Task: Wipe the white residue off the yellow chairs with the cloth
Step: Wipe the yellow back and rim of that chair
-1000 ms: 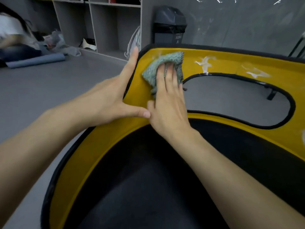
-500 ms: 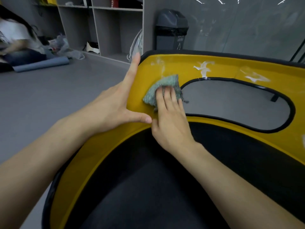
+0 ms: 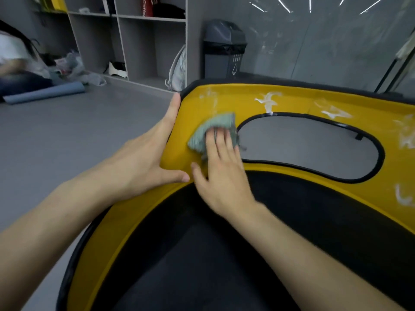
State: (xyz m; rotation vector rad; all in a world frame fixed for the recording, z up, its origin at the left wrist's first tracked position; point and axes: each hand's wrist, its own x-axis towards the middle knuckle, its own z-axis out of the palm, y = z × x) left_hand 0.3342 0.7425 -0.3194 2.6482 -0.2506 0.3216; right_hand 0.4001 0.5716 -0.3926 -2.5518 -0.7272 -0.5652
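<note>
A yellow chair (image 3: 296, 102) with a black seat pad and black trim fills the lower right of the view. Its backrest has an oval cut-out. My right hand (image 3: 221, 169) presses a green-grey cloth (image 3: 210, 131) flat against the backrest just left of the cut-out, fingers straight. My left hand (image 3: 146, 160) braces the chair's left edge, fingers straight along the rim and thumb on the yellow face. White residue (image 3: 268, 101) streaks the top band, with more smears at the right (image 3: 406, 135) and a faint smear (image 3: 211, 97) above the cloth.
A grey shelf unit (image 3: 139, 41) and a dark bin (image 3: 224, 50) stand behind the chair on the grey floor. A person sits on the floor at the far left (image 3: 15, 63) beside a rolled blue mat (image 3: 45, 95).
My right hand has dragged the cloth down from the top left corner of the backrest to beside the cut-out, leaving a faint smear above. The left hand stays braced on the edge.
</note>
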